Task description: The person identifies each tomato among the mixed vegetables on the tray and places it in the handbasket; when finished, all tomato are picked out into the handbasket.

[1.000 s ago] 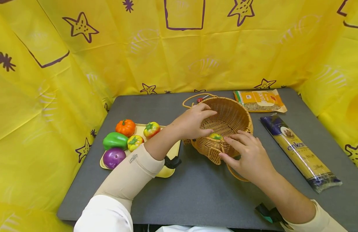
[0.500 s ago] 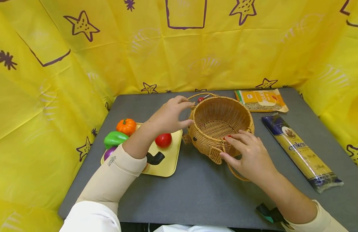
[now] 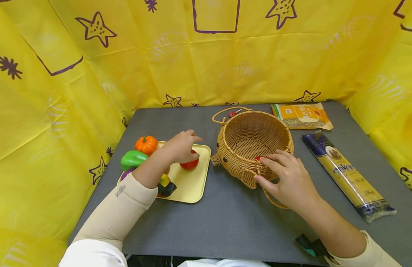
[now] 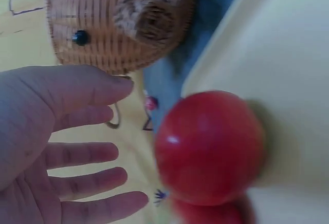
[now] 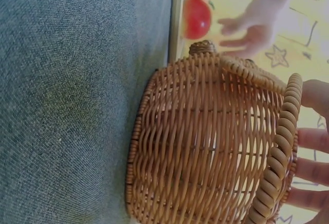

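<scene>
My left hand (image 3: 182, 147) is over the yellow tray (image 3: 200, 185), its thumb close to a shiny red round fruit (image 3: 190, 165). The left wrist view shows its fingers extended, holding nothing, beside that red fruit (image 4: 208, 147). My right hand (image 3: 290, 178) holds the near rim of the wicker basket (image 3: 239, 168), thumb outside and fingers over the edge. A bit of something red (image 3: 259, 158) shows inside the basket by those fingertips; most of it is hidden. In the right wrist view the basket's woven side (image 5: 205, 147) and coiled handle (image 5: 280, 147) partly cover the right fingers.
On the tray's left lie an orange pumpkin (image 3: 146, 145), a green pepper (image 3: 134, 160), a mostly hidden purple item (image 3: 126, 173) and a yellow item (image 3: 164, 180). A lollipop (image 3: 232, 114) lies behind the basket. A grain bag (image 3: 302, 116) and a spaghetti packet (image 3: 347, 176) lie on the right.
My left hand has moved left and down from above the basket to the tray. The item inside the basket now shows red nearer the right fingertips. The right hand stays at the rim.
</scene>
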Demonstrator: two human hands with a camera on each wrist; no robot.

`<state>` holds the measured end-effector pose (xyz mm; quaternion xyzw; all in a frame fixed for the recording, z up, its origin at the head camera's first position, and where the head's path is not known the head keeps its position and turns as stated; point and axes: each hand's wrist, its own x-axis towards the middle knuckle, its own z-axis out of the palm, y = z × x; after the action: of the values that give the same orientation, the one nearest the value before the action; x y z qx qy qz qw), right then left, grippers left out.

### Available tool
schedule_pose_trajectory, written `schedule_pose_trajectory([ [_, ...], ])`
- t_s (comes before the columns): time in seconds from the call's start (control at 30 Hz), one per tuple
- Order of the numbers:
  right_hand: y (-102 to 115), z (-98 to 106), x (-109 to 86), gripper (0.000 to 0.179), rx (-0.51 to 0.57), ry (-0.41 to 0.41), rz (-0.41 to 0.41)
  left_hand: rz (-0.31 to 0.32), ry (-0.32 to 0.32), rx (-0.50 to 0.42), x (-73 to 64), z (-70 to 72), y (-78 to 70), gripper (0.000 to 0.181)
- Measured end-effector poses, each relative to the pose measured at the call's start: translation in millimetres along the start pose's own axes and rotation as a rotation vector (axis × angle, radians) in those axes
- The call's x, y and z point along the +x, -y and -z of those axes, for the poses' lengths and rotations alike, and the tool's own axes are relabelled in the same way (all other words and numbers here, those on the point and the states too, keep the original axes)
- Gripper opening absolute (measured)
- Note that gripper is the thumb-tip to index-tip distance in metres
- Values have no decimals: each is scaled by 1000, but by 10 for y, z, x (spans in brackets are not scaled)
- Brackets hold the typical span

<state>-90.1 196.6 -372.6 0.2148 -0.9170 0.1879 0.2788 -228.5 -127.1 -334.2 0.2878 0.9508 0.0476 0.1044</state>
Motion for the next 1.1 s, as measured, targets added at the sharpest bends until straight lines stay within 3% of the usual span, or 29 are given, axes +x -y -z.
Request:
schedule_pose_trajectory([
  [0.2, 6, 1, 1, 54, 1, 6, -12, 1, 56, 48, -7, -170, 56, 59],
  [0.43, 9, 9, 1, 54, 1, 15, -25, -40, 75, 79, -39, -263, 74, 56],
  [0.87, 14, 15, 3, 54, 2, 19, -33, -32, 59, 35, -78, -286, 102, 49],
  [1.1, 10, 5, -3, 54, 1, 15, -26, -46, 6, -35, -112, -308, 147, 48],
])
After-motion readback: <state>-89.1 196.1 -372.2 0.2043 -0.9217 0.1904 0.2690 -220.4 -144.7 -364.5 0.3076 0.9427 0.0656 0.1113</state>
